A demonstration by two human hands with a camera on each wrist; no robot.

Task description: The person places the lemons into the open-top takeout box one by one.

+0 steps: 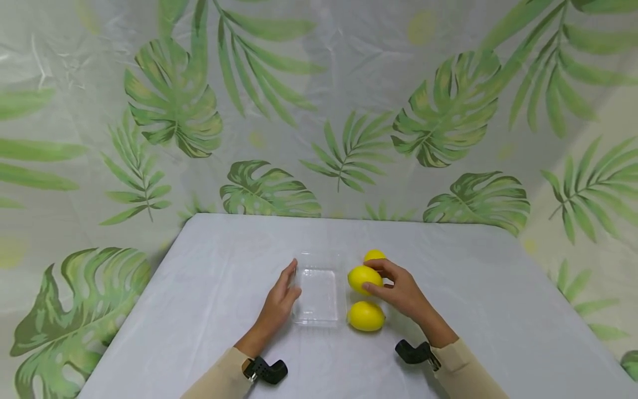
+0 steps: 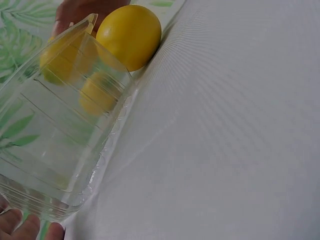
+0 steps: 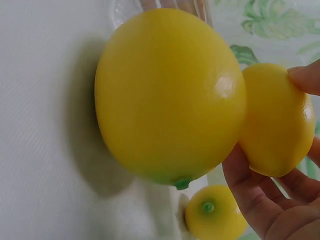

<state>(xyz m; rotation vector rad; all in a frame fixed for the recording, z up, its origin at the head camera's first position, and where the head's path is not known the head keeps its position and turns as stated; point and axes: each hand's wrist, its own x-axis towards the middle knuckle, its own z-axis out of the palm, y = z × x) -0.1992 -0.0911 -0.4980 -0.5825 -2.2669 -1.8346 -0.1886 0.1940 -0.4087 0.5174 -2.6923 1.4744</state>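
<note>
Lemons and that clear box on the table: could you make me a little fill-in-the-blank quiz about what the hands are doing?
1. The number of lemons on the table is ____.
2. The right hand grips the ____ lemon of the row.
3. The left hand rests against the clear ____.
4. The near lemon lies to the ____ of the container.

Missing words: three; middle; container; right

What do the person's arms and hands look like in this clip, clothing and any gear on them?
Both hands, left hand and right hand, are bare, with no gloves or rings visible. Each arm wears a beige long sleeve ending at the wrist, left sleeve and right sleeve. A small black camera mount sits at each wrist, left mount and right mount.
</note>
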